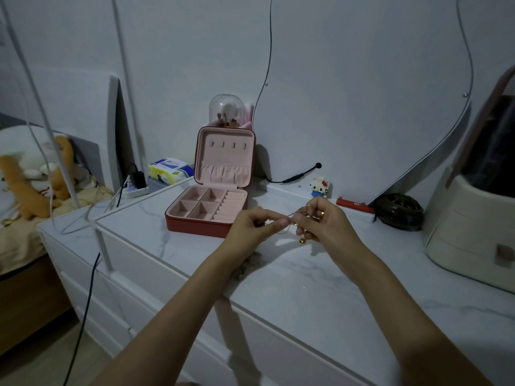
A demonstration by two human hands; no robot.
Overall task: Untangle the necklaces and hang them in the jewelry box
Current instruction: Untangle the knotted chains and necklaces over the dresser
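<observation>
I am standing at the white marble dresser top (320, 277), and the red jewelry box (207, 215) sits open in front of me, its lid upright against the wall with the row of hooks (228, 145) in the pink lining bare, so no necklace hangs there yet. I hold the tangled necklaces (292, 218) in the air between my hands, just right of the box's front corner, and a small gold pendant (301, 241) dangles below them; what looks like more chain lies on the top under my left wrist, though it is too dim to be sure. To do this well I think I should keep the chains slack, tease one loop open rather than pull the ends apart, and let the pendant hang free so its weight shows which strand it belongs to. Both forearms reach forward and converge. My left hand (252, 225) is curled, thumb and forefinger pinching a strand. My right hand (324, 221) is pinching the knot, its other fingers loosely bent.
</observation>
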